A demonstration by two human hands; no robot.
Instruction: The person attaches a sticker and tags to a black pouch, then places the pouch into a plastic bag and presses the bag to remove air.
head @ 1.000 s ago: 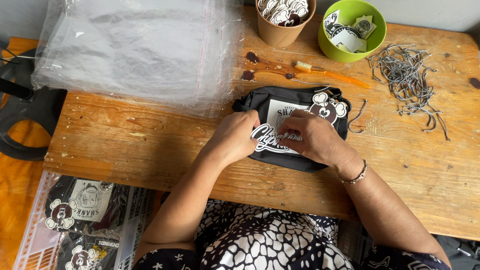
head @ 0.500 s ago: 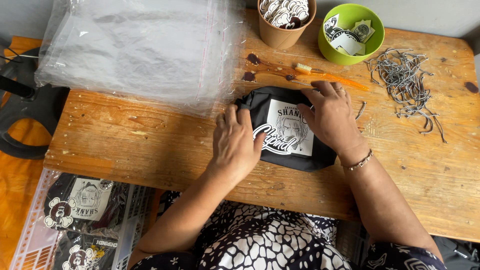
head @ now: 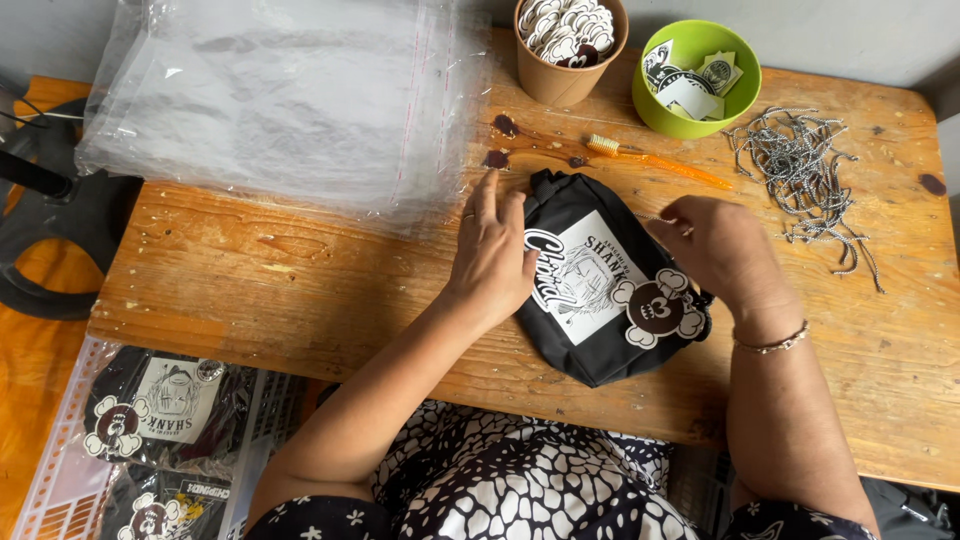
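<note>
At the middle of the desk (head: 300, 290), both hands are on a small black pouch (head: 600, 290). Left hand (head: 492, 255) lies flat along the pouch's left edge, fingers spread and pointing away, pinning the fabric down. Right hand (head: 715, 250) is curled at the upper right corner, fingertips pinched on what looks like a thin ball chain, though the grip itself is too small to read for sure. A round black-and-white charm (head: 655, 310) sits on the pouch just below that hand, beside the white printed patch (head: 590, 280).

By my read, this is the fastening step: chain and charm going onto the pouch. Closing it would call for a steady pinch while the left keeps the pouch from sliding.

Further out: an orange toothbrush (head: 660, 160) just beyond the pouch, a heap of ball chains (head: 800, 170) to the right, a green bowl (head: 740, 95) of stickers, a brown paper cup (head: 545, 85) of charms, and a stack of clear plastic bags (head: 280, 100) to the left. Bagged pouches (head: 150, 420) wait low left.
</note>
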